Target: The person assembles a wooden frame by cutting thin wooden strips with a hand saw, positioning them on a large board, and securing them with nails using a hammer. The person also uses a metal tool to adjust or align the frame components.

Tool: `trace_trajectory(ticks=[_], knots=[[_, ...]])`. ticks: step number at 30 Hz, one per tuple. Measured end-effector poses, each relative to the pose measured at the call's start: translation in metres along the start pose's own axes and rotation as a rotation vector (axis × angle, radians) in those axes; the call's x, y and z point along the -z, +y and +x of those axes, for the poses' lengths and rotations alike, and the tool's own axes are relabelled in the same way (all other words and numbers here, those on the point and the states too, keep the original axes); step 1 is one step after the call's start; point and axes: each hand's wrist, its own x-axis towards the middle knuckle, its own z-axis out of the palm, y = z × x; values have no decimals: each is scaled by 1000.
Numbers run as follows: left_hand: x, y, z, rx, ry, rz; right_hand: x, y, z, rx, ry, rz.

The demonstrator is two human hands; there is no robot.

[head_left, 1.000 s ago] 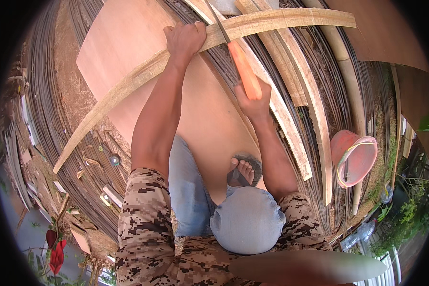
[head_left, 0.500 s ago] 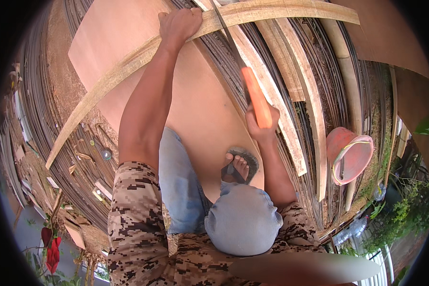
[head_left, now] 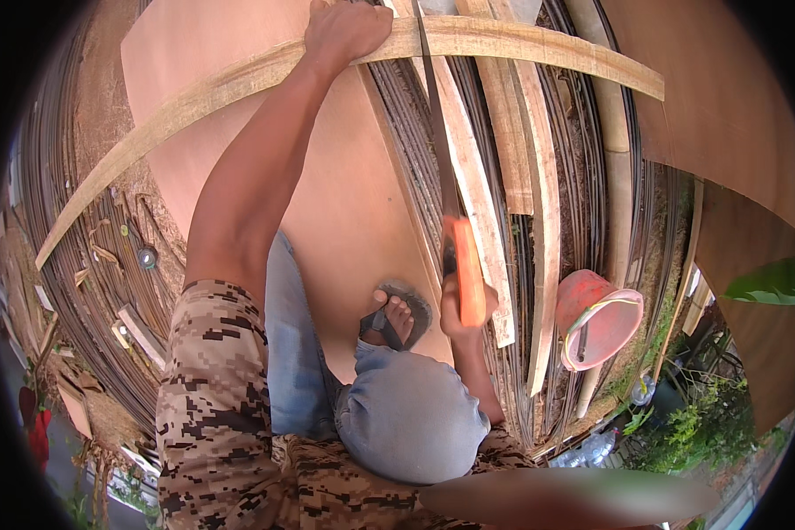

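A long, light wooden plank lies crosswise in front of me, its straight edges bent by the lens. My left hand is closed over it and presses it down. In my right hand is the orange handle of a handsaw, drawn back close to my knee. The dark blade runs away from me and meets the plank just right of my left hand. How deep the teeth sit in the wood cannot be made out. Below the plank lies a large tan sheet, with my sandalled foot on it.
Several pale boards and dark, thin rods lie to the right, pointing away from me. A red bucket is tipped beside them. Another brown sheet fills the far right. Wood scraps litter the left, and green plants grow lower right.
My right hand has pulled the saw back toward me, so more blade shows on my side of the plank. My left hand keeps its hold. The whole view has shifted a little.
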Motion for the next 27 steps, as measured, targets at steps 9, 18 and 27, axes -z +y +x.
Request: trace_trajectory(ticks=[9,18,27], knots=[[7,3,-6,54,-20,-44,-41,46,49,-18,3,-42],[-1,3,-5,41,3,-50,-43,7,75,15,73,48],[5,7,-12,25,29,-30,-2,19,-14,-90,-42,-133]])
